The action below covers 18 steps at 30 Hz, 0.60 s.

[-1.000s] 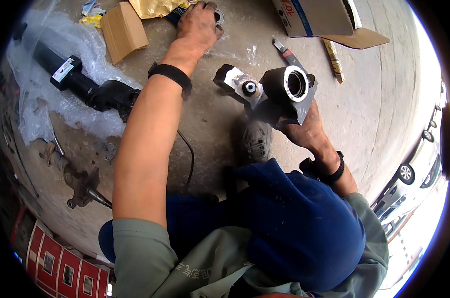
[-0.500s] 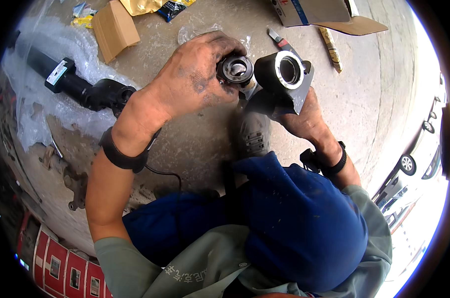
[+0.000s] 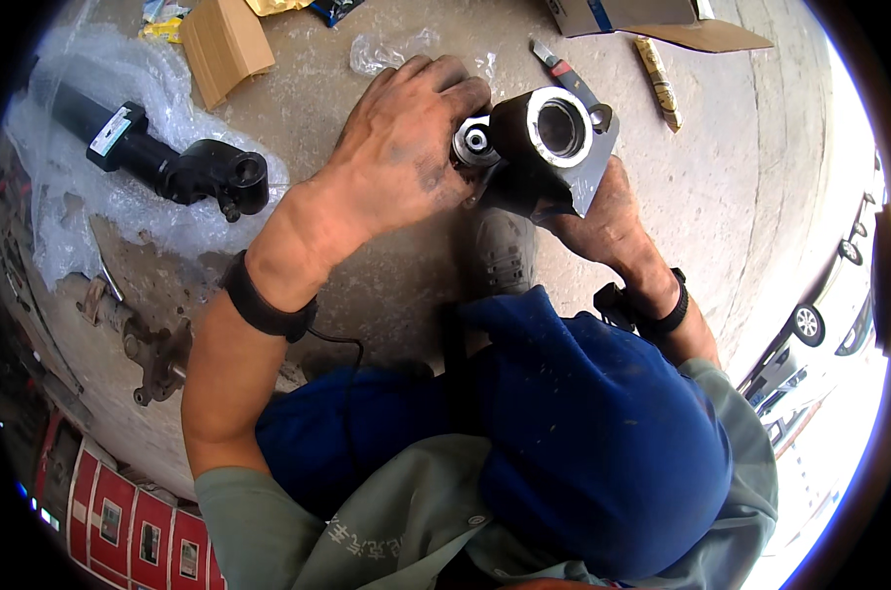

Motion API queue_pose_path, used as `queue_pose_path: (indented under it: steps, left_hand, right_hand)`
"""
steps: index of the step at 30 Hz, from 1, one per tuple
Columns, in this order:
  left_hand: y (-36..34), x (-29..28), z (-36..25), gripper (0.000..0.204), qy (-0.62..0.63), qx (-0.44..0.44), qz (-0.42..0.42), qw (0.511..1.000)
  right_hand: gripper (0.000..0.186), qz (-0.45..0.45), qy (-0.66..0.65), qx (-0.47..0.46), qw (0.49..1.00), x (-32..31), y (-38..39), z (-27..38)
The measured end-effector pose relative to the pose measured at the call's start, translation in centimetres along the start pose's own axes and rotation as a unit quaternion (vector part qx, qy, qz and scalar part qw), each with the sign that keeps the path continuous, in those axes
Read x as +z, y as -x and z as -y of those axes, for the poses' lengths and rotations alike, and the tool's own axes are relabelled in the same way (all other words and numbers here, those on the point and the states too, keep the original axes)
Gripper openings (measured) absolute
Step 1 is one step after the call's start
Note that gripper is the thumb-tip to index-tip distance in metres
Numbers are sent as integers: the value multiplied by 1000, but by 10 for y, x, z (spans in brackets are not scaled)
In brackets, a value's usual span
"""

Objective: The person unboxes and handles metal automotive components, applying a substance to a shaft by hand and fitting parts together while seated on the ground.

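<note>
My right hand (image 3: 603, 216) is closed around a metal bracket (image 3: 595, 182) from beneath, mostly hidden by it. The bracket carries a short black cylinder (image 3: 512, 133) with a bright rim and an open bore, facing up. My left hand (image 3: 396, 147) has its fingers curled around a smaller round metal piece (image 3: 473, 143) with a nut-like centre, just left of the cylinder at the bracket's other end. Whether that piece sits on the bracket or only against it I cannot tell. A grey shoe (image 3: 500, 258) is below both hands.
A black strut (image 3: 146, 152) lies on bubble wrap at left, an old rusty knuckle (image 3: 155, 359) below it. A utility knife (image 3: 568, 74), wrapped stick (image 3: 659, 84), cardboard box (image 3: 623, 20), cardboard piece (image 3: 224, 49) and plastic bags are on the floor (image 3: 721, 177). Cars stand at far right.
My left hand has come down from the packaging with a dark ring and is now around the bracket's left end. My right hand and the bracket have shifted slightly up.
</note>
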<state>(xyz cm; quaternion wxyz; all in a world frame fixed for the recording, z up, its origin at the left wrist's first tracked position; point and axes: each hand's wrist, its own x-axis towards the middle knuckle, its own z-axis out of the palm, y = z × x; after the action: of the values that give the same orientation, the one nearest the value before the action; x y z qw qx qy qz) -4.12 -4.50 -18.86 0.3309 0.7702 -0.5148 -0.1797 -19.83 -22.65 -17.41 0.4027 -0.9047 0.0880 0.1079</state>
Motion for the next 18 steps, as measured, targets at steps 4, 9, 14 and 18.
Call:
queue_pose_path:
  steps: [4,9,14,18]
  left_hand:
    - [8,4,0,44,-2,-16,-35,999]
    - [17,11,6,55,27,-14,-30,999]
    - [20,34,1,71,202,-62,-159,964]
    - [21,43,2,70,223,-32,-164,960]
  right_hand:
    - [37,5,-4,11,1000,0,0,3]
    - [37,-5,-12,9,1000,0,1,3]
    - [37,3,-14,12,1000,2,3,-1]
    - [37,21,-11,25,999,1,3,-2]
